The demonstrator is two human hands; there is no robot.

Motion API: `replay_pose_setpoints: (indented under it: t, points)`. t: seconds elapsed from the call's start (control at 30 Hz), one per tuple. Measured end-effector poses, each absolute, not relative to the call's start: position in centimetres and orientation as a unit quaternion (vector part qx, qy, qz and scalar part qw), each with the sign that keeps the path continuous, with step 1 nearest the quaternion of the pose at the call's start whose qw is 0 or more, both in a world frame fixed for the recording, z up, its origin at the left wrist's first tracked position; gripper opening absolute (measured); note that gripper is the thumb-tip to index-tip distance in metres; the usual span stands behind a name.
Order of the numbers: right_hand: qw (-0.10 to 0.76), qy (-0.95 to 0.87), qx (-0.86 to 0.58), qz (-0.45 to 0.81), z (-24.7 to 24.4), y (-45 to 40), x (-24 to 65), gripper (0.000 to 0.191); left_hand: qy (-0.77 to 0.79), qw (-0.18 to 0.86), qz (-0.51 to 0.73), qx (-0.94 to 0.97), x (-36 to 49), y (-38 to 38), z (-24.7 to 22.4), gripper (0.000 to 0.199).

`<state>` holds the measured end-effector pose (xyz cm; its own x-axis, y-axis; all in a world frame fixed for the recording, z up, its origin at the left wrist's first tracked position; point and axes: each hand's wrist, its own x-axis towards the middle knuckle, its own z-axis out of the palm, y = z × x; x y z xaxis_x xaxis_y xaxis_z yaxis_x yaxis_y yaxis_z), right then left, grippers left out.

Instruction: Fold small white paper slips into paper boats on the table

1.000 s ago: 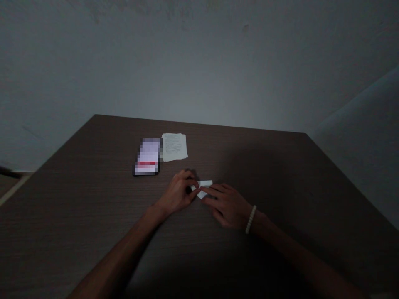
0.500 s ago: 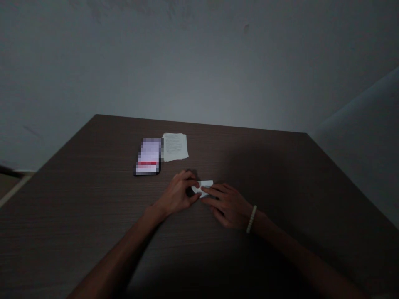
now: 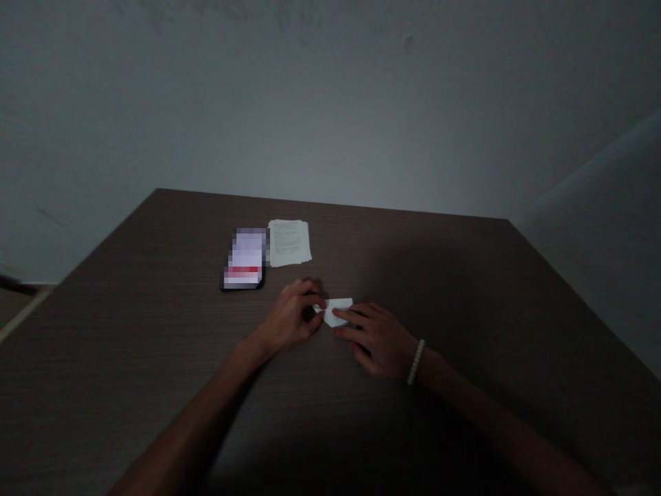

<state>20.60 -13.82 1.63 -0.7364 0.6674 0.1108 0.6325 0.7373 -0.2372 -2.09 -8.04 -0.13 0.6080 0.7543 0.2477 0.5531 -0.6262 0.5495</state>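
Note:
A small folded white paper [image 3: 339,304] lies on the dark wooden table between my hands. Its left end comes to a point, and my left hand [image 3: 295,314] pinches that end between thumb and fingers. From the right, my right hand [image 3: 376,339] rests its outstretched fingertips on the paper, pressing it against the tabletop. A beaded bracelet [image 3: 416,362] circles my right wrist. Part of the paper is hidden under the fingers of both hands.
Beyond my left hand lies a phone [image 3: 244,258] with a lit, blurred screen. A stack of printed paper sheets [image 3: 289,242] sits against its right side. The table [image 3: 444,238] reaches back to a grey wall [image 3: 330,103].
My left hand has shifted slightly left along the paper, uncovering more of its middle and lower edge. My right hand stays almost where it was, fingertips on the paper.

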Motion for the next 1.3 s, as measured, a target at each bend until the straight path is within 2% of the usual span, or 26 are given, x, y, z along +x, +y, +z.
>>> replay_pose_setpoints:
  t: [0.37,0.6,0.77,1.07,1.3]
  points:
    - [0.101,-0.926,-0.352,0.092,1.2,-13.7,20.7,0.036,0.375,0.212,0.24,0.87,-2.5,-7.5,-0.3,0.016]
    - [0.105,-0.923,-0.361,0.084,1.6,-13.5,20.1,0.02,0.355,0.211,0.254,0.874,-3.0,-7.0,-0.9,0.019]
    - [0.087,-0.926,-0.361,0.061,2.0,-12.9,19.2,0.017,0.34,0.215,0.262,0.877,-3.2,-6.9,-0.9,0.021]
    - [0.052,-0.926,-0.367,0.073,2.7,-12.4,18.3,0.033,0.327,0.218,0.272,0.878,-3.4,-6.8,-1.0,0.032]
    - [0.036,-0.918,-0.386,0.082,3.3,-12.3,17.6,0.042,0.318,0.229,0.287,0.874,-3.5,-6.7,-0.8,0.03]
